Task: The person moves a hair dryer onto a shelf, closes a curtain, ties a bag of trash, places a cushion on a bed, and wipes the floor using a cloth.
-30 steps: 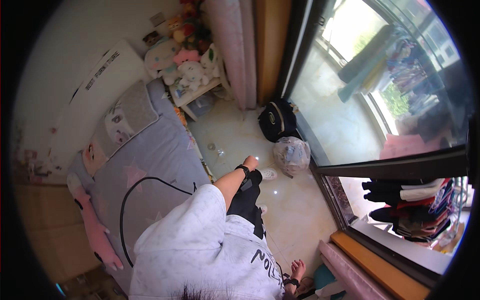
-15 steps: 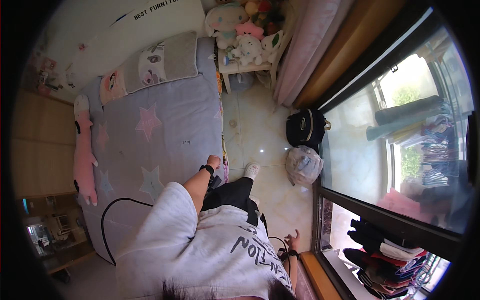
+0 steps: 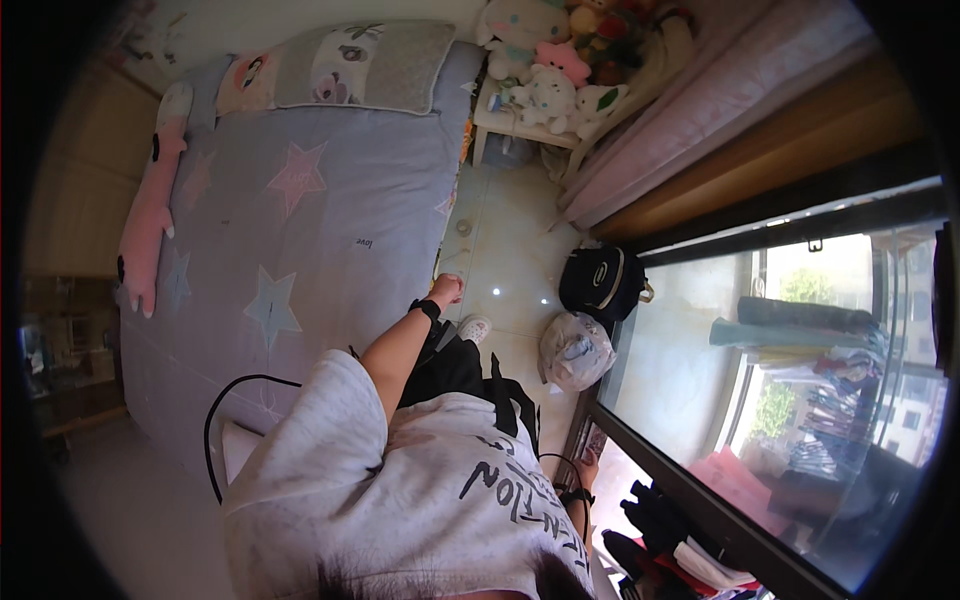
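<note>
My left hand (image 3: 447, 289) hangs beside the bed (image 3: 300, 230), its grip curled together, on what I cannot tell. My right hand (image 3: 585, 470) is low by the window (image 3: 760, 330), grip unclear. I judge I'm walking alongside; next comes reaching the bedding.

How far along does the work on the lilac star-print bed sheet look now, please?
Done: the lilac star-print bed sheet lies flat, grey patterned pillow at its head. In hand: the left hand is at the sheet's floor-side edge; its grip is unclear. Left: a black cable loops over the near corner. The right hand hangs by the window.
</note>
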The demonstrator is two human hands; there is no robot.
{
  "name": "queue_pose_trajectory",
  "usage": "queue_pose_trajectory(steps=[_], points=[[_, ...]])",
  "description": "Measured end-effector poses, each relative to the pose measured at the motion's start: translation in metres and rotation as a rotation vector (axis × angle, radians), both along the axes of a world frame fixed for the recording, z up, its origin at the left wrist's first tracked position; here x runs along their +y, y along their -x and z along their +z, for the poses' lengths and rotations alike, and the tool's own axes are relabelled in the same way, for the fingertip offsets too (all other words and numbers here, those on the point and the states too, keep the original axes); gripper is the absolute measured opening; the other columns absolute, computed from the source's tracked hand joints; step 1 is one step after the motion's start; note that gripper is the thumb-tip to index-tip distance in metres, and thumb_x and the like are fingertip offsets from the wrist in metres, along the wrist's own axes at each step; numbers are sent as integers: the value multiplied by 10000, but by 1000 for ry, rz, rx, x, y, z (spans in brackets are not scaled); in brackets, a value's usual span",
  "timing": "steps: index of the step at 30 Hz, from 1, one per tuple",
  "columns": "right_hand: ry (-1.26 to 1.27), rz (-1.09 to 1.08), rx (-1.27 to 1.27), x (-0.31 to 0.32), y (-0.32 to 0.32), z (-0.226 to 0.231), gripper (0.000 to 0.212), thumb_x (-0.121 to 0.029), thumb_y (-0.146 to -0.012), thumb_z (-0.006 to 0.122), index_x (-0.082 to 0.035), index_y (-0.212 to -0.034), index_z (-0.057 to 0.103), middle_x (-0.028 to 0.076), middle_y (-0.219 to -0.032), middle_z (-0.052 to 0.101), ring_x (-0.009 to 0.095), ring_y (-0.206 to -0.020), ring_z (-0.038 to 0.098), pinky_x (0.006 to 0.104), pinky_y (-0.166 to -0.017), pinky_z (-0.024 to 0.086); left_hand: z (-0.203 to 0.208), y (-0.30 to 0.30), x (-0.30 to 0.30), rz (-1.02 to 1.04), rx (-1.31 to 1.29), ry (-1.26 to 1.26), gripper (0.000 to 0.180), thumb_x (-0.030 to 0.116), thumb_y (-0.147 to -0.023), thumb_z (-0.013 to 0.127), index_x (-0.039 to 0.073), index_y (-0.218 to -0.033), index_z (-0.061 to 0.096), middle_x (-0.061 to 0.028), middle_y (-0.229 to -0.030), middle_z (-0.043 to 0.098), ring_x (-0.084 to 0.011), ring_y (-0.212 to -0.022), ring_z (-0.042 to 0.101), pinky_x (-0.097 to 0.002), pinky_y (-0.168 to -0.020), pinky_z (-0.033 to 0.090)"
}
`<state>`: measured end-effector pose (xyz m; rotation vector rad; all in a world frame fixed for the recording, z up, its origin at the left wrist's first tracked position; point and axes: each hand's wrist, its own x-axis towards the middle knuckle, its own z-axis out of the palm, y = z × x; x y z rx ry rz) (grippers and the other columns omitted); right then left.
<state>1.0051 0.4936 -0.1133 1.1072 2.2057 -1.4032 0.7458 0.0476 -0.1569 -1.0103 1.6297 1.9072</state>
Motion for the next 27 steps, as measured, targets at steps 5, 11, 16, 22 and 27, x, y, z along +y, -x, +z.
queue_pose_trajectory(steps=[5,11,16,22,27], points=[[115,147,-181,48,21,-46,684,41,-604,487,-140,-1200,207,79,-685,496,167,-472,484,262,-390,396,7,-45,-7,208,19,42,172,8,-678,369,73,-541,450,-12,-476,422,-120,-426,420,-268,-441,413],[375,315,-405,83,127,-60,565,41,-647,508,-126,-1131,267,109,-900,465,207,-617,520,332,-489,440,4,-193,7,493,-64,176,224,82,-726,350,73,-512,415,-22,-431,369,-124,-375,370,-266,-418,379],[368,702,-326,100,230,-80,388,-67,-737,445,-105,-1104,325,133,-817,549,219,-579,555,288,-486,426,8,-358,80,824,-137,30,258,145,-739,364,106,-484,372,-9,-421,329,-116,-364,351,-272,-471,419],[387,934,-429,38,252,-70,280,-153,-752,442,-97,-1025,419,94,-781,564,192,-638,565,275,-520,432,15,-530,182,1169,-447,-7,141,174,-698,489,104,-586,439,-2,-484,402,-150,-445,422,-277,-503,430],[388,1287,-519,-14,221,-96,257,-198,-746,476,-29,-939,477,111,-685,573,187,-520,554,258,-459,431,22,-549,223,1340,-539,-137,120,100,-731,424,43,-718,529,-72,-663,531,-181,-568,535,-277,-512,454]])
